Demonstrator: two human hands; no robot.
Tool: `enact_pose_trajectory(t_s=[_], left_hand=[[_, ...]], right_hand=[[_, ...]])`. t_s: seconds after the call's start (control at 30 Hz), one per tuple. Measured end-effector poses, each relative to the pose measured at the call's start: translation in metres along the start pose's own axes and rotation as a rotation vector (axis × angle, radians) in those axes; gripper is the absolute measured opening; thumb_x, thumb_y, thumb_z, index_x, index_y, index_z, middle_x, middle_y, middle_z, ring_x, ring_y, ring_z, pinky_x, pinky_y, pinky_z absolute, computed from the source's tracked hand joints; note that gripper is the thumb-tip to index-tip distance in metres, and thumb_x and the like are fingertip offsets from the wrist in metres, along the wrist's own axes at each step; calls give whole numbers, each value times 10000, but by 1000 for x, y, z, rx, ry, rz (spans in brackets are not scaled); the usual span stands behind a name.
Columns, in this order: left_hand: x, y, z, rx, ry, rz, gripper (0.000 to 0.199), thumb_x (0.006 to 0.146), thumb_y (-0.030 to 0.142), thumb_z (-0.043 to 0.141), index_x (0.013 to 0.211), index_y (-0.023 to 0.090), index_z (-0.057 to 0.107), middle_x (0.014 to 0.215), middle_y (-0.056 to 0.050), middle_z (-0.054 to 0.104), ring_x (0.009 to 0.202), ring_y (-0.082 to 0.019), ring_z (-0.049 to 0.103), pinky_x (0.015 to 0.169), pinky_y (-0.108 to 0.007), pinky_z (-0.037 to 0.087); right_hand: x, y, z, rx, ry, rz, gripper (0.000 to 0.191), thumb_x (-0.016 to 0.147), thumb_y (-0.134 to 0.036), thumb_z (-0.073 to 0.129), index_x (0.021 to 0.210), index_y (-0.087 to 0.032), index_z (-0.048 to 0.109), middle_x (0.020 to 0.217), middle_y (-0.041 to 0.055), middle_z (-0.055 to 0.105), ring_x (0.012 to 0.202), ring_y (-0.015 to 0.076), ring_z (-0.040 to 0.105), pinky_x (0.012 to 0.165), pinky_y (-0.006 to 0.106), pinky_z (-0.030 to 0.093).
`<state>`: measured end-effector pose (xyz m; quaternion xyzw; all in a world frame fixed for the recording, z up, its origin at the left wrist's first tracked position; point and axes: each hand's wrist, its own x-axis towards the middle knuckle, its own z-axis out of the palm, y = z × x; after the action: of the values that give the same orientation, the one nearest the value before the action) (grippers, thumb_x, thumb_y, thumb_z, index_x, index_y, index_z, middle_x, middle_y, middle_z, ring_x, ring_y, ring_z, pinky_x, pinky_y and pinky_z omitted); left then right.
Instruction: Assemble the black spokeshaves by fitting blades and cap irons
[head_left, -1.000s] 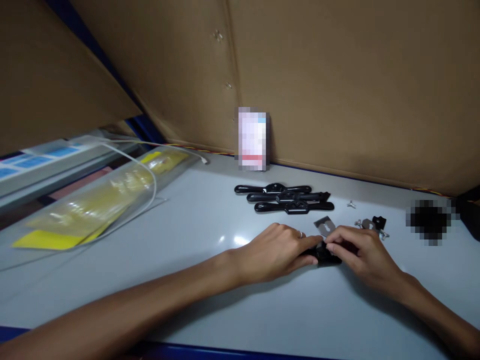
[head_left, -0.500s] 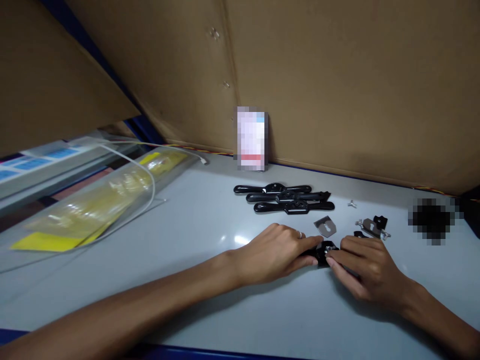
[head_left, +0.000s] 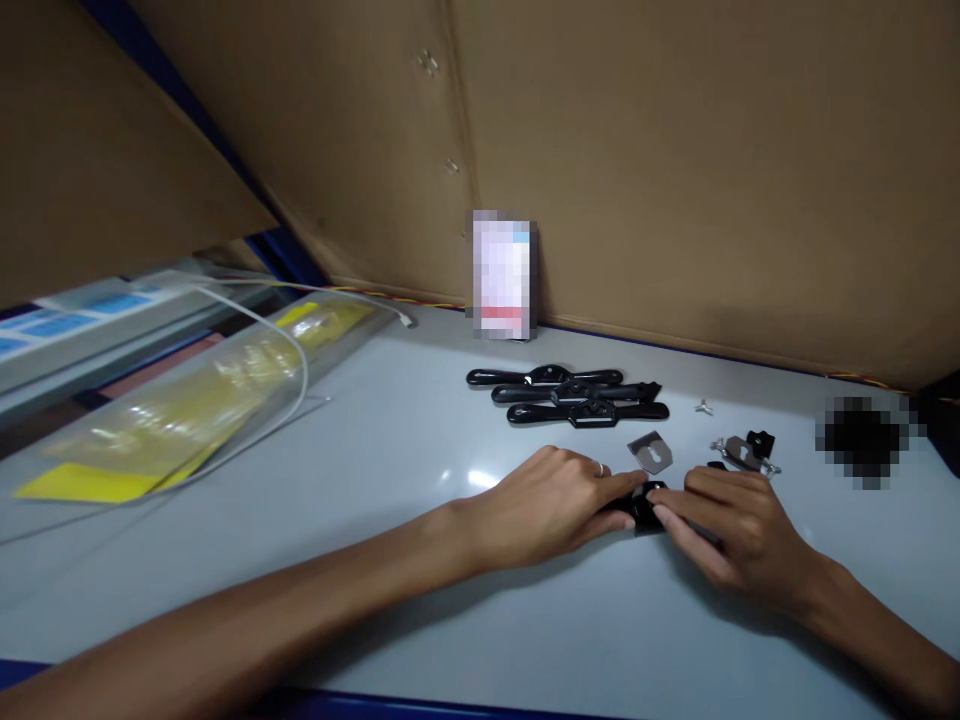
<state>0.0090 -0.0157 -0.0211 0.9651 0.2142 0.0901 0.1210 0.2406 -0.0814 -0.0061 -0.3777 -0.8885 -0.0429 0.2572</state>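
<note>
Between my two hands lies a black two-handled tool [head_left: 646,508], low on the grey tabletop. My left hand [head_left: 551,508], with a ring on one finger, is closed round its left side. My right hand [head_left: 739,530] has thumb and index finger pinched at the tool's middle, over a small part that the fingertips mostly hide. Just beyond lies a flat metal blade [head_left: 650,452]. Three more black tools [head_left: 589,413] lie side by side farther back. Past my right hand are another metal plate [head_left: 742,453], a black clamp piece [head_left: 761,443] and wing screws [head_left: 770,468].
A single wing screw [head_left: 703,407] lies behind the blade. A blurred upright device [head_left: 502,280] leans on the cardboard wall [head_left: 675,180]. At left are a plastic bag with yellow strips [head_left: 225,400] and a white cable [head_left: 306,370]. A blurred black object [head_left: 862,440] sits at right.
The fingertips of my right hand have shifted slightly on the tool's middle and now cover more of the silvery part there. My left hand has kept its hold.
</note>
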Motion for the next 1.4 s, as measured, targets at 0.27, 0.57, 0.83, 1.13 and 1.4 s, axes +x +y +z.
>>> enact_pose_trajectory(t_s=[0.27, 0.57, 0.83, 1.13, 1.4], left_hand=[[1, 0, 0, 73, -29, 12, 292, 1062, 371, 487, 1198, 165, 643, 804, -51, 721, 657, -193, 674, 548, -324, 384], [-1, -2, 0, 162, 3, 52, 339, 1098, 386, 397, 1196, 148, 617, 734, -34, 690, 579, -166, 641, 522, -318, 386], [-3, -2, 1, 201, 56, 81, 397, 1116, 413, 308, 1244, 157, 584, 711, -12, 679, 545, -150, 617, 523, -301, 404], [-2, -3, 0, 206, 34, 98, 372, 1102, 382, 387, 1361, 157, 529, 750, -19, 697, 572, -159, 640, 538, -300, 406], [-2, -4, 1, 184, 26, 91, 337, 1099, 386, 398, 1279, 166, 578, 766, -16, 714, 582, -155, 645, 522, -310, 381]], right_hand=[[-4, 18, -3, -5, -84, 236, 340, 995, -196, 463, 715, -188, 657, 664, 24, 601, 598, 151, 524, 582, 310, 388], [-4, 11, 0, 109, -140, 239, 369, 999, -207, 439, 715, -184, 673, 703, 48, 614, 660, 171, 545, 624, 329, 409], [-6, 16, 6, 179, -132, 310, 310, 981, -179, 452, 1040, -190, 756, 824, 53, 684, 735, 183, 600, 669, 324, 432], [-5, 14, 5, 229, -136, 292, 286, 957, -159, 466, 908, -172, 748, 774, 44, 656, 708, 169, 571, 656, 318, 415], [-5, 13, 7, 241, -123, 286, 294, 974, -177, 455, 891, -175, 737, 772, 49, 657, 698, 171, 575, 661, 328, 428]])
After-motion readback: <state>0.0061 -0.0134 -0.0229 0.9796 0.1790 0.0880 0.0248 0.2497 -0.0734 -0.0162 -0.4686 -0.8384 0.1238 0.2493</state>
